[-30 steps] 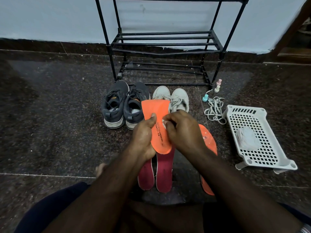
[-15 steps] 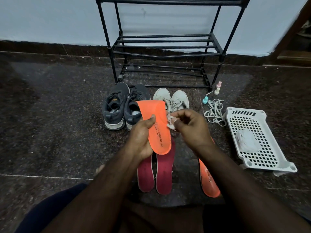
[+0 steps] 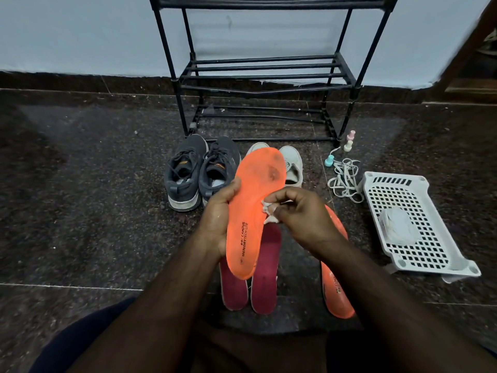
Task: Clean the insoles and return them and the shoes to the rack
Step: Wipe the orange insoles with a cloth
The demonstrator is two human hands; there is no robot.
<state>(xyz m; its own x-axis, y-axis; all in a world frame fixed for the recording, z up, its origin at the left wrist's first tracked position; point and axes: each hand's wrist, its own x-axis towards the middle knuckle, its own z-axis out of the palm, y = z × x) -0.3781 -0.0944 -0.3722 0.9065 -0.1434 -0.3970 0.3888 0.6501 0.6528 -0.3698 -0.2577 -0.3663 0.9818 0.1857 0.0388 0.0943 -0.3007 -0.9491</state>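
A left hand (image 3: 219, 219) holds an orange insole (image 3: 256, 208) upright as the right hand (image 3: 301, 216) pinches a white wipe (image 3: 269, 211) against it, before a black rack (image 3: 265, 74).

**Foam, Mesh and Speckled Stone**

Matt orange foam insole (image 3: 255, 211), scuffed dark near the toe, printed black lettering at the heel. Crumpled white cloth (image 3: 269, 211) against it. Grey knit-mesh sneakers (image 3: 201, 170) with rubbery soles. Black painted metal rack (image 3: 269, 76), dull sheen. Perforated white plastic basket (image 3: 419, 224), smooth. Polished speckled stone floor (image 3: 94, 197), faintly glossy.
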